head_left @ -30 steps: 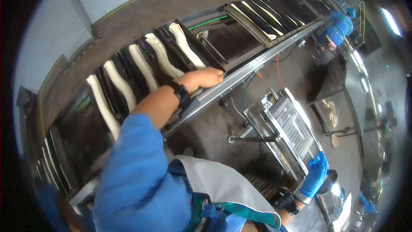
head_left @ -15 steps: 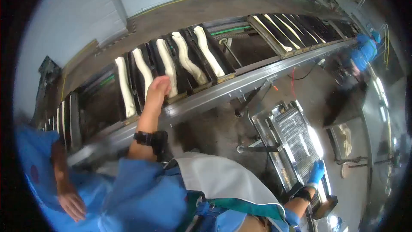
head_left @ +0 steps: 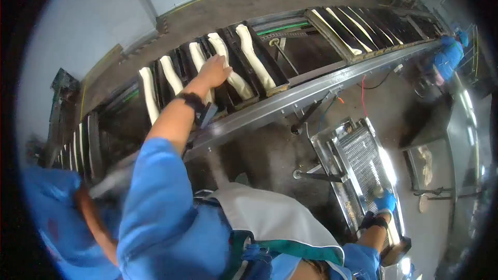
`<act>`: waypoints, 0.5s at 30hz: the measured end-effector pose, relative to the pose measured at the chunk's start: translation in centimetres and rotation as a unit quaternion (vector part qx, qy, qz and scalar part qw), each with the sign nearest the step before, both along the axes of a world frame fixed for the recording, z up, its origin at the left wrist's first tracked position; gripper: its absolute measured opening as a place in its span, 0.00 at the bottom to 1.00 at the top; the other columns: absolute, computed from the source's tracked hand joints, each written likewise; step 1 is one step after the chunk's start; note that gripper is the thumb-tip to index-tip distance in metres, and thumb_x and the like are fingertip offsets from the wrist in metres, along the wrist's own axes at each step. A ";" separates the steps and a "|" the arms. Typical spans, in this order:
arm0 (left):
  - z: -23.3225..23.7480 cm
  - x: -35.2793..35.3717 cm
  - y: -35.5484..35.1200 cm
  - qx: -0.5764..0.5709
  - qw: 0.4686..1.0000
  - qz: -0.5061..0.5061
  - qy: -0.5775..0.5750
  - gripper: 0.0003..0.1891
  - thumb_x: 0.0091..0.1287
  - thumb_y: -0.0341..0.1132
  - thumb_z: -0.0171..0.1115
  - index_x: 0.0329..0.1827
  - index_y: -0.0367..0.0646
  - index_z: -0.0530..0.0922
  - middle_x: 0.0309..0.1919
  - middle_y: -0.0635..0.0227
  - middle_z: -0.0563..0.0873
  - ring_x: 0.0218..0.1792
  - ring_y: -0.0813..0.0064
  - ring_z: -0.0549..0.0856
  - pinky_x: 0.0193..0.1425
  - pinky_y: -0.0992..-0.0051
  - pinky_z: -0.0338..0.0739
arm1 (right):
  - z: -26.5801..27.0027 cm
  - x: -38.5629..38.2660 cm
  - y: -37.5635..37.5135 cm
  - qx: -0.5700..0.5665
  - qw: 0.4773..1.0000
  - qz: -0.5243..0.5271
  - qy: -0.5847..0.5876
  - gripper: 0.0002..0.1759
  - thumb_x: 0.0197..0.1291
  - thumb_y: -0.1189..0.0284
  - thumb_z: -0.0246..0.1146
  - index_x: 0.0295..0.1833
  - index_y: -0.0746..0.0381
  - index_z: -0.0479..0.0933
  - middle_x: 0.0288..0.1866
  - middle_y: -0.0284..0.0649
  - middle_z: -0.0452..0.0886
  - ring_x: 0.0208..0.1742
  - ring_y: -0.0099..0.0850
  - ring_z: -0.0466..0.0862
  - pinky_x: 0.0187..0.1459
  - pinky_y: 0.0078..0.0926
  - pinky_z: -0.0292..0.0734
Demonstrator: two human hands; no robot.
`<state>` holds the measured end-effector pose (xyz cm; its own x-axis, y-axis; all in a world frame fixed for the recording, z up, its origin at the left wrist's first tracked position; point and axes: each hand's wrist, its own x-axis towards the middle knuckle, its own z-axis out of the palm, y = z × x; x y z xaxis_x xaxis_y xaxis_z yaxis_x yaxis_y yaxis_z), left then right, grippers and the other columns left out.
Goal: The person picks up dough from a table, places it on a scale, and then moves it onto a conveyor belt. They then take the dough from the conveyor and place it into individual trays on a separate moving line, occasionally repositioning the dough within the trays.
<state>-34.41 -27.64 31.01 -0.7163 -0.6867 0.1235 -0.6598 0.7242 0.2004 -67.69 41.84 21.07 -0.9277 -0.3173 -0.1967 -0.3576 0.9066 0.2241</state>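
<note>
View from a head camera looking down over a blue sleeve and white apron at a conveyor (head_left: 290, 98) that runs from lower left to upper right. It carries dark pans (head_left: 270, 70), and five of them near the top centre each hold one of the long pale dough strips (head_left: 252, 52). The person's left hand (head_left: 212, 71), bare, with a black strap at the wrist, reaches across the pans just above centre. Its fingers are spread flat, palm down, and it lies on or just over the middle strips, gripping nothing. The right hand (head_left: 385, 200), in a blue glove, is at the lower right on a metal grille (head_left: 358, 155); whether it holds anything cannot be told. The work looks to be pressing or straightening dough in its pan. The next move would need a light, even touch along the strip so the soft piece stays inside its channel. Half a second earlier the left hand was at the near edge of the pans; it now reaches further in and to the right. A co-worker (head_left: 450, 54) in blue stands at the far upper right.
</note>
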 end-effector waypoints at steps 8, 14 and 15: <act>-0.4 -4.7 -10.1 -0.030 0.994 0.066 -0.076 0.28 0.56 0.52 0.64 0.49 0.36 0.76 0.48 0.53 0.79 0.55 0.54 0.76 0.58 0.59 0.71 | -2.2 2.7 -5.5 -0.062 0.982 0.020 0.176 0.19 0.51 0.60 0.64 0.40 0.66 0.78 0.44 0.57 0.79 0.47 0.52 0.79 0.50 0.44 0.76; -0.4 -4.7 -13.6 -0.016 0.992 0.036 -0.121 0.40 0.60 0.57 0.57 0.67 0.34 0.62 0.66 0.51 0.66 0.68 0.57 0.64 0.72 0.60 0.55 | -1.2 4.4 -7.1 -0.261 0.946 -0.163 0.103 0.21 0.41 0.67 0.70 0.42 0.64 0.77 0.42 0.53 0.79 0.45 0.49 0.79 0.47 0.40 0.75; -1.2 -4.2 -14.4 -0.041 0.991 0.038 -0.122 0.41 0.61 0.58 0.54 0.69 0.35 0.59 0.68 0.51 0.63 0.69 0.57 0.62 0.73 0.59 0.52 | -2.8 3.0 -4.9 -0.319 0.933 -0.154 0.069 0.18 0.43 0.70 0.68 0.42 0.64 0.77 0.40 0.51 0.80 0.40 0.46 0.80 0.43 0.38 0.76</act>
